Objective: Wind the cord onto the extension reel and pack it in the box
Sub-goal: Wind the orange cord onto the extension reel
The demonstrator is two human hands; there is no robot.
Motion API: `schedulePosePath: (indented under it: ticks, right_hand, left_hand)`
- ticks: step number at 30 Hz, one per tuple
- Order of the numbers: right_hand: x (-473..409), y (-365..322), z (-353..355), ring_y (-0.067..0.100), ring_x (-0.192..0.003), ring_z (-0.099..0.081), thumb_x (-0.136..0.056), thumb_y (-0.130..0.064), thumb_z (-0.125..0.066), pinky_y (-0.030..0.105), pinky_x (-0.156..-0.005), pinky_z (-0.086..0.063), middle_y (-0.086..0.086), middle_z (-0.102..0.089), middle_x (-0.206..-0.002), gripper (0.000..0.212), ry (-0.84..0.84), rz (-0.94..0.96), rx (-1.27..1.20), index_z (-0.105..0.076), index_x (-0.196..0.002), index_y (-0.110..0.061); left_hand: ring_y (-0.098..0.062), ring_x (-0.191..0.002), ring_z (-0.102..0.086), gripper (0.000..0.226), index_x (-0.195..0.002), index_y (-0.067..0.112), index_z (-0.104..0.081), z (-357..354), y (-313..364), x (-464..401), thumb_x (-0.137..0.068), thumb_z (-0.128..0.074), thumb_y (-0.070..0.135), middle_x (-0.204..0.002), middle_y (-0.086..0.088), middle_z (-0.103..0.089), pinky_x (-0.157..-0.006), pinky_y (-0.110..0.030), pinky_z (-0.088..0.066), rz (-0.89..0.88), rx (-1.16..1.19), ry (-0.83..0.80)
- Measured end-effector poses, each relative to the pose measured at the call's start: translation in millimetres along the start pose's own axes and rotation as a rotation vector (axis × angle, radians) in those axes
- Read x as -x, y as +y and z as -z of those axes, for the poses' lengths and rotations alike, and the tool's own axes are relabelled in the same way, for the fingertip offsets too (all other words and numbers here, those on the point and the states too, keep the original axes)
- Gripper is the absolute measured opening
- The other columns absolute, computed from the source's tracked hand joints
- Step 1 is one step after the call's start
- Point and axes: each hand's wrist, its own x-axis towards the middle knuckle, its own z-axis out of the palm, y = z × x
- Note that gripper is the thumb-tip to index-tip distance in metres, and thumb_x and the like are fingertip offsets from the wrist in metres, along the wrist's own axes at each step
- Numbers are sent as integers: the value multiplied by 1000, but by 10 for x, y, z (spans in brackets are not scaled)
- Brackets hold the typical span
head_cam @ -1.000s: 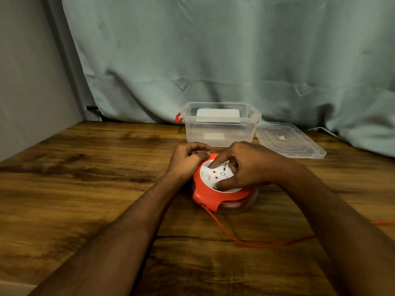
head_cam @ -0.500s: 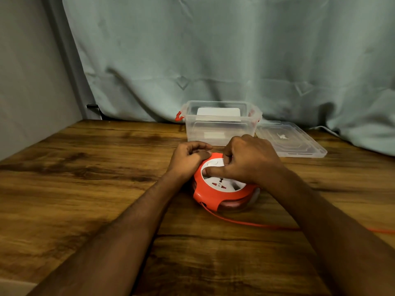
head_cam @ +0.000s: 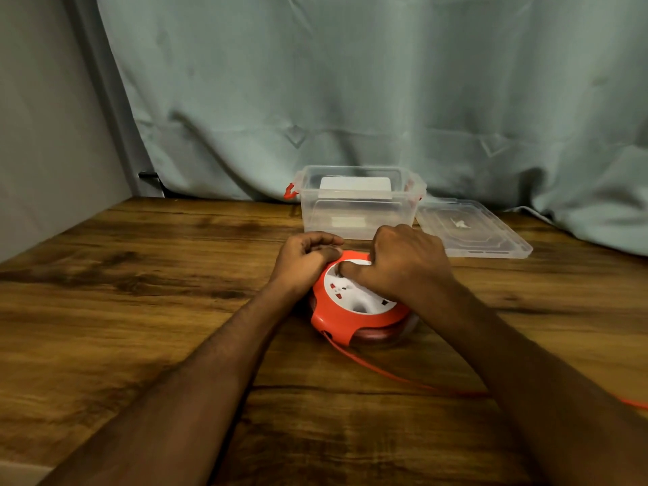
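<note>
Now, hands: we have both on the extension reel (head_cam: 354, 305).
Left hand (head_cam: 304, 263): fingers curled shut around the reel's orange rim on its far left side, pinning the housing down.
Right hand (head_cam: 403, 263): closed over the white socket face, a fingertip pressed into it; we think it sits in a winding recess, though the knuckles hide the contact.
Reel: flat on the desk (head_cam: 140, 310), near the middle, just in front of the box (head_cam: 357, 205).
Cord (head_cam: 378, 370): leaves the reel's near side and trails right across the desk, under the right forearm, towards the right edge; much of it looks unwound.
Doing the step well: we judge it best to keep the left grip firm so the housing cannot spin, turn the face in even circles, and let the cord feed in without kinks.
Box: clear, open, towards the back edge, its lid (head_cam: 470, 228) lying flat just beside it on the right.
Surface: dark wood-grain desk.
Room: grey-green curtain (head_cam: 350, 100) behind, plain wall at left.
</note>
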Motion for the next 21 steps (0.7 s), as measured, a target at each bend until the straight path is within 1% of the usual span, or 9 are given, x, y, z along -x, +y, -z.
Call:
schedulePosePath:
  ticks: [2, 6, 8, 10, 11, 13, 15, 17, 21]
  right_hand:
    - [-2, 11, 7, 25, -101, -61, -83, -77, -53, 34, -77, -37, 3, -67, -109, 65, -20, 1, -15, -62, -111, -19]
    - [-18, 6, 12, 23, -101, -61, -86, -75, -51, 33, -77, -39, 2, -65, -109, 62, -71, 0, -4, -61, -113, -19]
    - [-26, 34, 48, 22, -95, -60, -84, -75, -53, 33, -76, -41, -1, -62, -100, 55, -89, 41, -17, -61, -101, -24]
    - [-49, 105, 113, 16, -84, -60, -81, -73, -60, 32, -70, -43, -10, -61, -88, 44, -126, 132, -91, -60, -85, -29]
    - [-59, 143, 157, 11, -78, -60, -79, -70, -65, 30, -66, -44, -13, -60, -81, 39, -171, 179, -145, -62, -84, -31]
    - [-64, 183, 219, 4, -68, -59, -76, -60, -74, 30, -60, -46, -13, -59, -68, 28, -284, 253, -242, -69, -93, -38]
    - [-62, 188, 230, 3, -65, -58, -75, -56, -78, 32, -60, -49, -14, -56, -63, 35, -350, 304, -281, -71, -106, -44]
    - [-63, 190, 220, 2, -66, -56, -76, -56, -78, 27, -60, -44, -17, -51, -64, 43, -371, 330, -282, -70, -116, -44]
    - [-74, 224, 215, 3, -69, -55, -75, -59, -79, 25, -61, -42, -19, -50, -69, 54, -397, 347, -281, -67, -125, -44]
  left_hand:
    - [-36, -95, -73, 21, -105, 5, -75, -4, 12, 15, -87, -64, 1, -98, -18, -76, -88, -46, -59, 1, 5, 3]
    - [-37, -94, -73, 21, -105, 5, -75, -4, 11, 15, -87, -64, 0, -98, -19, -76, -85, -45, -60, 0, 15, -3]
    - [-35, -91, -73, 21, -104, 6, -75, -2, 6, 14, -87, -64, 1, -97, -19, -76, -83, -43, -60, 0, 12, -2]
    - [-34, -91, -73, 20, -102, 7, -75, 6, -9, 0, -87, -64, 1, -96, -18, -76, -83, -43, -60, -15, 11, -3]
    - [-34, -91, -73, 20, -102, 6, -75, 5, -14, -4, -86, -64, 1, -96, -18, -76, -83, -44, -60, -18, 12, -4]
    - [-35, -93, -73, 20, -103, 6, -75, 6, -7, 1, -87, -63, 1, -97, -17, -76, -84, -45, -61, -17, 6, -12]
    - [-33, -93, -74, 20, -104, 6, -75, 8, 2, 4, -88, -63, 2, -98, -16, -76, -84, -45, -61, -18, -1, -16]
    - [-33, -92, -74, 20, -104, 6, -75, 7, 1, 6, -88, -63, 2, -97, -15, -76, -84, -45, -61, -19, -2, -14]
    - [-35, -90, -74, 19, -103, 9, -75, 7, 3, 15, -89, -63, 3, -96, -16, -76, -81, -46, -62, -10, 2, -11]
